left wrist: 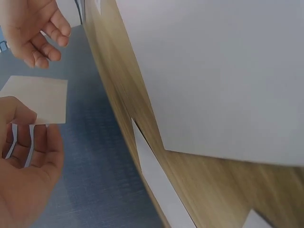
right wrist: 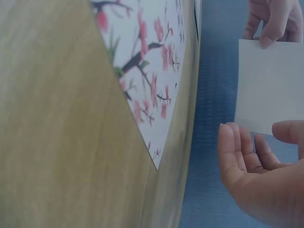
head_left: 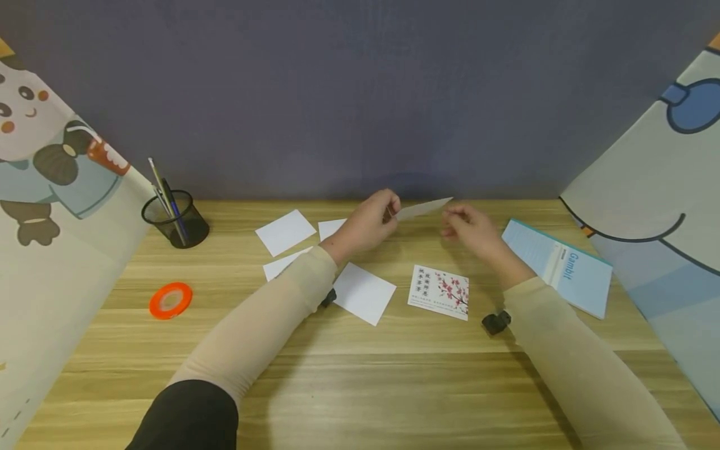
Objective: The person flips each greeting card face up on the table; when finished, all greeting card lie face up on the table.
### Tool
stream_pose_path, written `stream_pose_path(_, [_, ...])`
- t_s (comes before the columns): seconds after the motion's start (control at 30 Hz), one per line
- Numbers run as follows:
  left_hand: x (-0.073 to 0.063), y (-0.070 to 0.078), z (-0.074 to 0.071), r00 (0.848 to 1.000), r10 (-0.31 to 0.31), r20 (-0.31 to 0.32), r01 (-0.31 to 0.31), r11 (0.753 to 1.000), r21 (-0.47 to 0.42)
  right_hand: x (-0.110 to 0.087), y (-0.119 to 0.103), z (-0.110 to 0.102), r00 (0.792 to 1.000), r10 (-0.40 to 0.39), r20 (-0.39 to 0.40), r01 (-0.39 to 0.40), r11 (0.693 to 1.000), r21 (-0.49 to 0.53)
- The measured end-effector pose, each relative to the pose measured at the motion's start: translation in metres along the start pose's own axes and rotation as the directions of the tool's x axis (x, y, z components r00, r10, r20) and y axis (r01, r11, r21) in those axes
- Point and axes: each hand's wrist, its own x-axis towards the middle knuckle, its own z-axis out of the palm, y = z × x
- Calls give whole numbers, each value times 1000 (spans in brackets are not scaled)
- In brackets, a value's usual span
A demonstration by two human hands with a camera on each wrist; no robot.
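My left hand (head_left: 367,226) pinches one end of a plain white card (head_left: 423,209), raised above the back of the table. In the left wrist view the thumb lies on the card's (left wrist: 45,97) near face, with the fingers behind. Off the card's other end is my right hand (head_left: 469,230), its fingers loosely bent and holding nothing. The right wrist view has its fingertips (right wrist: 230,128) close by the card's (right wrist: 270,85) lower edge. Below, between the hands, a card printed with pink blossoms and characters (head_left: 439,292) lies on the table.
Several white cards lie around the left forearm, one (head_left: 364,292) beside the wrist camera and one (head_left: 285,232) farther left. A mesh pen cup (head_left: 188,228) and an orange tape roll (head_left: 182,301) are at left. A light-blue notebook (head_left: 582,281) lies right of the right hand.
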Motion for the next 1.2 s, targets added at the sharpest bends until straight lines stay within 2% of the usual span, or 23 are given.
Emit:
stream_pose_path(0.17, [-2,0,1,999,47,-1,-47,995,91,1,0,3,999,21,42,-24,997,67])
stream_pose_path(0.3, [-3,-1,3,991,130,1,-127,969,210,1,1,3,995,36,92,-51,985,163])
stream_pose_path(0.37, [-4,0,4,984,177,-3,-170,949,266,1,1,1,989,58,134,-93,958,271])
stream_pose_path(0.43, [-4,0,5,975,222,-1,-210,926,314,1,1,-1,982,81,172,-141,917,373])
stream_pose_path(0.5, [-5,1,5,967,254,4,-240,908,342,1,1,-4,976,86,202,-171,877,448])
stream_pose_path(0.53, [-5,2,4,964,265,9,-251,901,354,1,0,-5,973,84,213,-177,868,465])
stream_pose_path(0.87, [-5,5,4,947,319,43,-309,865,395,3,7,-10,966,53,253,-180,841,511])
stream_pose_path(1.03, [-7,6,4,927,372,51,-358,835,418,5,11,-11,967,37,250,-170,828,534])
stream_pose_path(1.2, [-10,4,5,908,417,28,-381,799,465,6,15,-12,960,23,280,-181,811,556])
